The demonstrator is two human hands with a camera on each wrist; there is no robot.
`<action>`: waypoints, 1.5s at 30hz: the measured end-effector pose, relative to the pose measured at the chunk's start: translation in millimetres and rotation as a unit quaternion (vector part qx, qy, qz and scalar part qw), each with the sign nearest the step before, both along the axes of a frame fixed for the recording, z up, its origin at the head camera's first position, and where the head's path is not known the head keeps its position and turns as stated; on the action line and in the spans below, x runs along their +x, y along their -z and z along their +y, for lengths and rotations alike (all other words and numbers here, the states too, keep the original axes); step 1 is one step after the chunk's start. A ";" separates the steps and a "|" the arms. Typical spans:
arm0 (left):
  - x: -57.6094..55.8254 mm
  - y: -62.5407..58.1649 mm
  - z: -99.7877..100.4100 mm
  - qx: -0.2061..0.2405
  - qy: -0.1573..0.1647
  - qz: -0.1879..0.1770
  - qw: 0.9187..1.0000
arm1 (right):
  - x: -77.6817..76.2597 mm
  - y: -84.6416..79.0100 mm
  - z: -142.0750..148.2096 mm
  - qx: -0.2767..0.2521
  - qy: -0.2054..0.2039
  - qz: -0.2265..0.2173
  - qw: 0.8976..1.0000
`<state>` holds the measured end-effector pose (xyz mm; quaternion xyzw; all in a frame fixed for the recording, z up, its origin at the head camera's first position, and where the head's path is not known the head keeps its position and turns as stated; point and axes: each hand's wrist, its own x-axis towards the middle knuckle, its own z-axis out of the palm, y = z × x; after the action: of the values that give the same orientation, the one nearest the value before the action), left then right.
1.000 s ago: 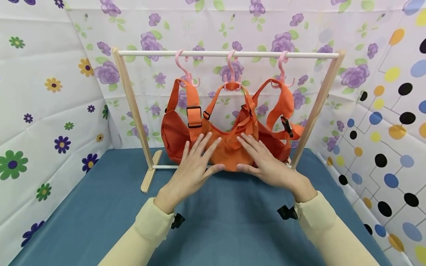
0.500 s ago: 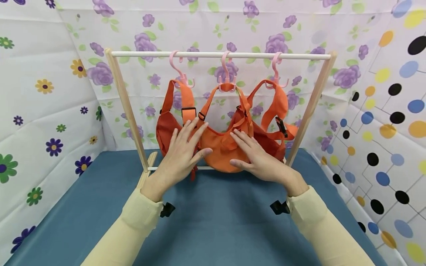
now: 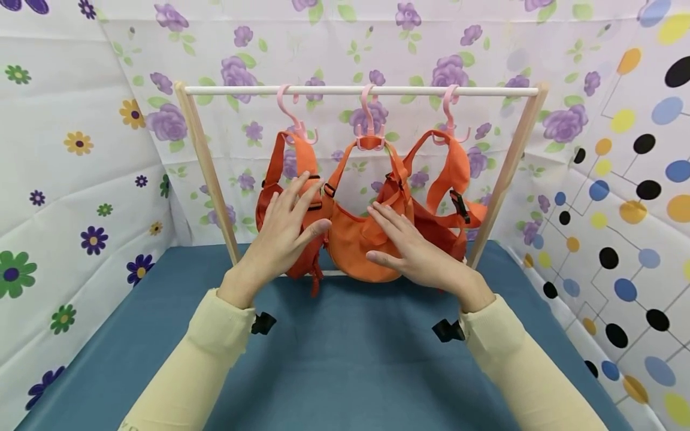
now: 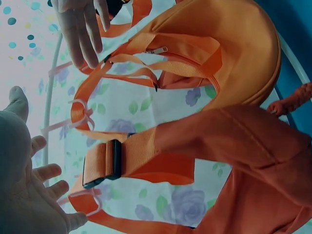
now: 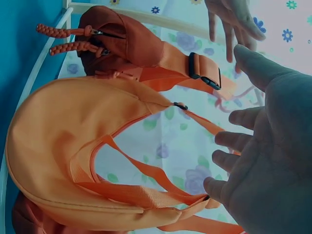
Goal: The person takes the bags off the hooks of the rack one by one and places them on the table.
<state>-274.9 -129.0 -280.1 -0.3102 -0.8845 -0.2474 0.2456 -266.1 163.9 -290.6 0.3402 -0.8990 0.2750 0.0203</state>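
Three bags hang from pink hooks on a rack. In the head view, my left hand (image 3: 277, 233) is in front of the left, dark red-orange bag (image 3: 309, 263), partly hiding it. My right hand (image 3: 420, 251) is before the orange crescent-shaped middle bag (image 3: 353, 248) and partly covers the darker right bag (image 3: 444, 233). Both hands have their fingers stretched out and hold nothing. The wrist views show space between the palms and the bags. Wide orange straps with black buckles (image 4: 114, 160) loop over the hooks. Two braided zipper pulls (image 5: 68, 31) dangle from the left bag.
The rack has a white top bar (image 3: 323, 91), wooden side posts (image 3: 207, 173) and a low rear bar. Pink hooks (image 3: 368, 114) hang on it. It stands on a blue cloth (image 3: 345, 359) between patterned curtains. A black buckle-like piece (image 3: 264, 323) sits below each wrist.
My left hand has moved left and up, from near the middle bag to the left bag. The right hand has risen slightly. The gap between the hands is wider.
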 end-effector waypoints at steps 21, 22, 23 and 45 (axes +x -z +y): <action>-29.3 -49.1 -16.0 0.011 0.004 0.041 0.999 | -12.0 -24.0 -23.1 -0.005 -0.020 0.019 1.000; -31.1 -51.8 -16.9 0.011 0.005 0.047 0.999 | -12.0 -25.9 -24.4 -0.006 -0.021 0.020 1.000; -32.7 -54.2 -17.9 0.010 0.004 0.050 0.999 | -12.1 -27.6 -25.7 -0.006 -0.022 0.022 0.999; -52.5 -111.4 -42.2 -0.074 -0.066 0.076 0.992 | -26.2 -35.1 -54.0 -0.046 -0.034 0.015 0.998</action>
<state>-327.4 -171.3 -168.7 -0.2862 -0.8977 -0.1401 0.3044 -292.3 109.9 -255.5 0.3736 -0.8730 0.3110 0.0401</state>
